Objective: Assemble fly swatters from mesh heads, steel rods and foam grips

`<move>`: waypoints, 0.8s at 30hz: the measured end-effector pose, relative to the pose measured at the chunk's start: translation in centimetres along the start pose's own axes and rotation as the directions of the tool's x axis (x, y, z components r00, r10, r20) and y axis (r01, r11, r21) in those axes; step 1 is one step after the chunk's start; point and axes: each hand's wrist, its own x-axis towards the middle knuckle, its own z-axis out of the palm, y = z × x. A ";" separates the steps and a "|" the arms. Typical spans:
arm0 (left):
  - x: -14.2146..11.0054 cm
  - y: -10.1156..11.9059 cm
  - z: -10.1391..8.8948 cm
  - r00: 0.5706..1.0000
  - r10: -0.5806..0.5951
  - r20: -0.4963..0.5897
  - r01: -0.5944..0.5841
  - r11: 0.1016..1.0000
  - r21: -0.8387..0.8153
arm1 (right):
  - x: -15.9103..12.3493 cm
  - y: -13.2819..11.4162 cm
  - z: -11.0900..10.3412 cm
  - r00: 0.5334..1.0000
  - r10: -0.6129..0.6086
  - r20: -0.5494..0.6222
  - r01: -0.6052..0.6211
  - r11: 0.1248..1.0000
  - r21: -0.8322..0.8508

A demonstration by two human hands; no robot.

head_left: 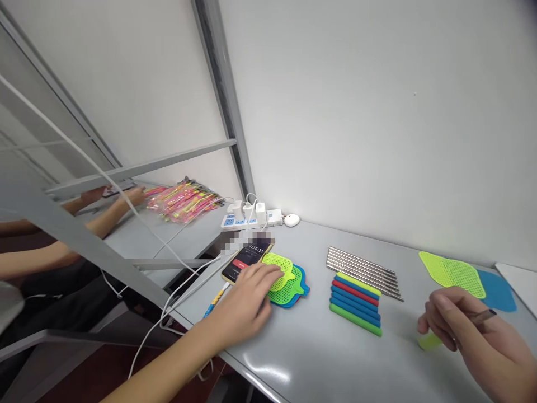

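Note:
My left hand (249,299) lies over a small stack of plastic fly swatter heads, its fingertips on the yellow-green top head (277,266). Under that, a green head (291,288) shows, with blue and red edges below. My right hand (474,330) is closed around a thin metal rod (483,317); a yellow-green handle (428,340) sticks out below its fingers, blurred. Between the hands lie a row of coloured handles (356,308) and, behind them, several metal rods (363,271). Beyond my right hand, a yellow-green swatter head (453,274) overlaps a blue one (497,290).
A phone (247,258) showing a timer lies beside my left hand. Behind it are a power strip (274,217) with chargers and a white rounded case (292,220). White cables hang past a metal frame (226,84). At left, another person's hands (134,196) are near bagged pink-yellow items (184,201).

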 end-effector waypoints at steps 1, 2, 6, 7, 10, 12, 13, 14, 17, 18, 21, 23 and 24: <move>-0.7 -0.6 -0.3 1.000 -0.019 0.016 0.018 0.999 0.042 | 0.0 -0.1 0.1 1.000 -0.013 -0.004 0.013 1.000 -0.004; -1.1 -1.1 -0.5 0.999 -0.030 0.035 0.027 0.996 0.079 | 0.0 -0.2 0.2 1.000 -0.029 -0.002 0.029 1.000 -0.004; -1.6 -2.0 -0.9 0.994 -0.028 0.110 0.013 0.991 0.135 | -0.2 -1.4 1.1 0.999 -0.052 -0.015 0.051 0.999 -0.013; -1.6 -2.1 -0.9 0.993 -0.021 0.120 0.005 0.991 0.134 | -0.3 -1.6 1.4 0.998 -0.054 -0.019 0.053 0.998 -0.016; -1.3 -2.1 -0.8 0.993 -0.002 0.116 -0.015 0.989 0.147 | -0.5 -1.9 2.3 0.997 -0.081 0.003 0.081 0.996 -0.025; -1.2 -2.0 -0.7 0.994 0.008 0.111 -0.026 0.986 0.163 | -0.6 -2.0 2.7 0.994 -0.104 0.026 0.105 0.994 -0.039; -1.2 -2.0 -0.8 0.994 0.013 0.112 -0.032 0.985 0.167 | -0.7 -2.2 2.9 0.993 -0.110 0.033 0.112 0.992 -0.053; -1.3 -2.0 -0.8 0.993 0.020 0.115 -0.039 0.985 0.166 | -0.8 -2.3 3.0 0.993 -0.115 0.038 0.117 0.991 -0.069; -1.5 -2.0 -0.9 0.993 0.049 0.107 -0.066 0.984 0.164 | -1.2 -2.9 3.2 0.990 -0.129 0.059 0.135 0.984 -0.116; -1.7 -2.1 -1.0 0.993 0.063 0.098 -0.079 0.982 0.171 | -1.3 -3.1 3.2 0.989 -0.136 0.061 0.143 0.981 -0.131; -1.9 -2.5 -1.2 0.991 0.132 0.030 -0.135 0.963 0.234 | -1.6 -3.2 3.2 0.985 -0.167 0.047 0.173 0.971 -0.165; -1.6 -2.7 -1.3 0.973 0.211 -0.094 -0.178 0.943 0.280 | -1.7 -3.0 3.2 0.981 -0.193 0.031 0.196 0.962 -0.189; -1.3 -2.6 -1.4 0.949 0.253 -0.187 -0.192 0.936 0.294 | -1.7 -2.9 3.1 0.978 -0.210 0.017 0.209 0.957 -0.201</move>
